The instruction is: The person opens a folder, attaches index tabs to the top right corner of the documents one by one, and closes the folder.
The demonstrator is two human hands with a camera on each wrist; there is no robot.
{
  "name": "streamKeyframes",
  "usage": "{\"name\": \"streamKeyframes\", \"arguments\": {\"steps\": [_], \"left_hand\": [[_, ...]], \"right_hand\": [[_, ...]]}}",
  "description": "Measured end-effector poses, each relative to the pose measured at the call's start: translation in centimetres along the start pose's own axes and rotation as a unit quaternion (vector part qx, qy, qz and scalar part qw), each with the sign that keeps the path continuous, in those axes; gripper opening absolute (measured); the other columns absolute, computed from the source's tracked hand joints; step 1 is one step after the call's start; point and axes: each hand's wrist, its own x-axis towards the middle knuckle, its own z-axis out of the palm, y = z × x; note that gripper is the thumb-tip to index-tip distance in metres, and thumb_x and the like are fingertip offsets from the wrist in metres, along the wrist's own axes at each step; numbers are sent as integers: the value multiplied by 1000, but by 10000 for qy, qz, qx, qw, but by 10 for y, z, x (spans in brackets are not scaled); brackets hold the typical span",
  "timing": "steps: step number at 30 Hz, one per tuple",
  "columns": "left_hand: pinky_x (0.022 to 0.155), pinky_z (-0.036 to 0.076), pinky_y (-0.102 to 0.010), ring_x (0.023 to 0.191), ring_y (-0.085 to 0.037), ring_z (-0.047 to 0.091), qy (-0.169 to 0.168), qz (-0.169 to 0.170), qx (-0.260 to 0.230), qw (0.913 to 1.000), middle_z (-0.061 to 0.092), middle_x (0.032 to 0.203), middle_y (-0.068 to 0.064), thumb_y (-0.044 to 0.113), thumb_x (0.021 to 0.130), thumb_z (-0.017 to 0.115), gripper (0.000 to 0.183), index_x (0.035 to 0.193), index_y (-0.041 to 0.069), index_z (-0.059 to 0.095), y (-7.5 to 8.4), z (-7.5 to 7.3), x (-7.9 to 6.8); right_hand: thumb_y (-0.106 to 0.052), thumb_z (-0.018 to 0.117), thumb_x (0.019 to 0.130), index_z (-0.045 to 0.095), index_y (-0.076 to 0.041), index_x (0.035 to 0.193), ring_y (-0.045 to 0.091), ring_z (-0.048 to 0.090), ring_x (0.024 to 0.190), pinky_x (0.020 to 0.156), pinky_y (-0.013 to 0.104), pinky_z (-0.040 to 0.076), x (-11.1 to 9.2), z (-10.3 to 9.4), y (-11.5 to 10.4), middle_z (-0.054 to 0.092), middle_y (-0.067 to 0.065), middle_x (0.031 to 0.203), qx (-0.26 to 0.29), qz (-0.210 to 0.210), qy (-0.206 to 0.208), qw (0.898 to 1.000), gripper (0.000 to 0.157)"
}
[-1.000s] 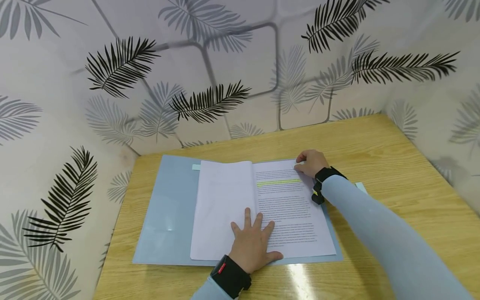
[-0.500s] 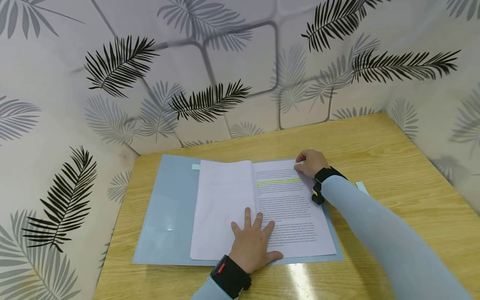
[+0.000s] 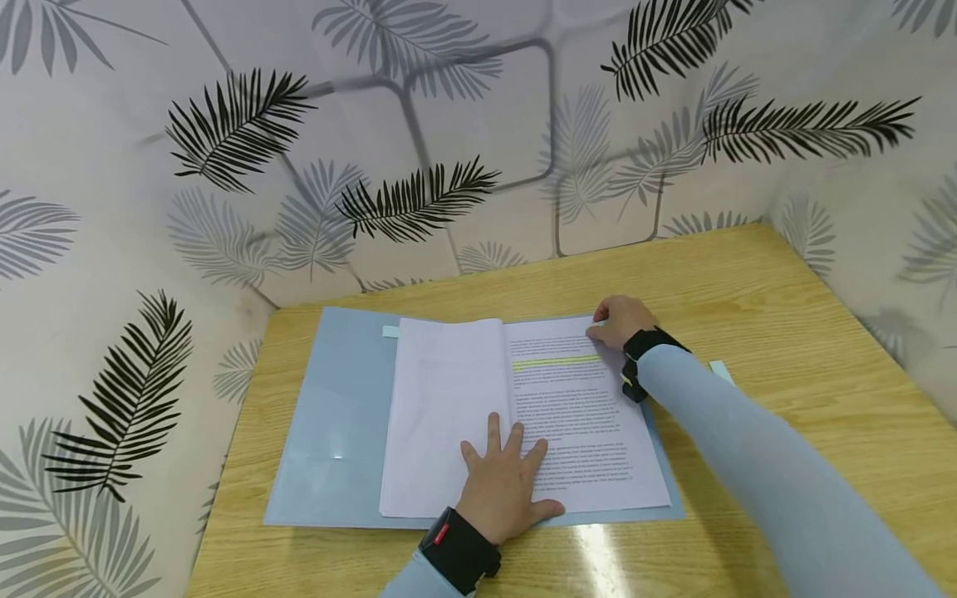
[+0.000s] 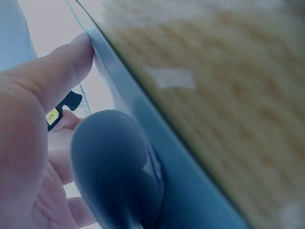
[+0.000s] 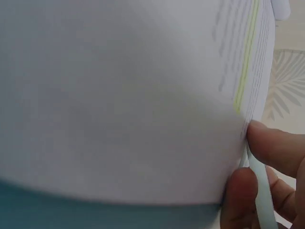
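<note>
A light blue folder (image 3: 336, 415) lies open on the table, holding a stack of white sheets. A blank page (image 3: 441, 399) is turned to the left; the right page (image 3: 576, 415) carries printed text with a yellow highlighted line (image 3: 557, 364). My left hand (image 3: 501, 490) rests spread across the lower middle of the pages, its thumb by the folder's bottom edge. At the upper right corner of the printed page, my right hand (image 3: 626, 324) pinches the paper. In the right wrist view its thumb (image 5: 274, 148) lies at the page edge, another fingertip (image 5: 242, 188) close beside it.
The wooden table (image 3: 807, 365) extends to the right and behind the folder. A patterned wall covering (image 3: 478, 124) rises behind and at both sides. Pale green tabs stick out, one at the left (image 3: 390, 332) and one beyond the right sleeve (image 3: 720, 371).
</note>
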Motion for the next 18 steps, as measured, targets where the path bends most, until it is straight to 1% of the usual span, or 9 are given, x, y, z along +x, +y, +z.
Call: {"name": "streamKeyframes", "arguments": {"steps": [3, 6, 8, 11, 14, 18], "left_hand": [[78, 37, -76, 135, -52, 27, 2, -14, -8, 10000, 45, 143, -18, 78, 68, 61, 89, 138, 24, 55, 0, 0, 0], [78, 37, -76, 135, -52, 27, 10, -1, -16, 10000, 45, 143, -18, 78, 68, 61, 89, 139, 24, 54, 0, 0, -1], [78, 38, -76, 134, -52, 27, 36, 11, -36, 10000, 45, 143, -18, 78, 68, 61, 89, 138, 24, 54, 0, -1, -1], [78, 38, -76, 135, -52, 27, 40, 11, -34, 10000, 45, 143, -18, 78, 68, 60, 89, 139, 24, 54, 0, -1, -2], [78, 37, -76, 135, -52, 27, 23, 5, -13, 10000, 45, 143, -18, 78, 69, 60, 89, 139, 24, 54, 0, 0, -2], [78, 37, -76, 135, -52, 27, 37, 24, -23, 10000, 45, 143, -18, 78, 69, 60, 89, 139, 23, 54, -1, 0, -1]], "right_hand": [[-29, 74, 83, 65, -4, 98, 28, 55, 81, 68, 38, 42, 2, -2, 2, 65, 13, 94, -158, 7, -99, 9998, 30], [-32, 73, 83, 63, -5, 102, 28, 54, 85, 71, 38, 42, 7, -2, 9, 63, 13, 99, -88, 74, -320, 9994, 34], [-31, 72, 84, 63, -5, 104, 29, 54, 88, 75, 40, 42, 12, -1, 15, 62, 14, 103, 18, 62, -451, 9990, 34], [-28, 71, 86, 63, -5, 104, 29, 53, 92, 81, 42, 42, 17, 0, 21, 61, 14, 106, 119, -63, -530, 9985, 30], [-24, 70, 86, 63, -6, 104, 29, 52, 92, 80, 42, 42, 19, 0, 24, 61, 14, 105, 228, -117, -566, 9981, 27], [-24, 71, 86, 62, -7, 103, 29, 52, 91, 77, 39, 41, 21, 0, 24, 60, 14, 103, 264, -12, -579, 9980, 26]]}}
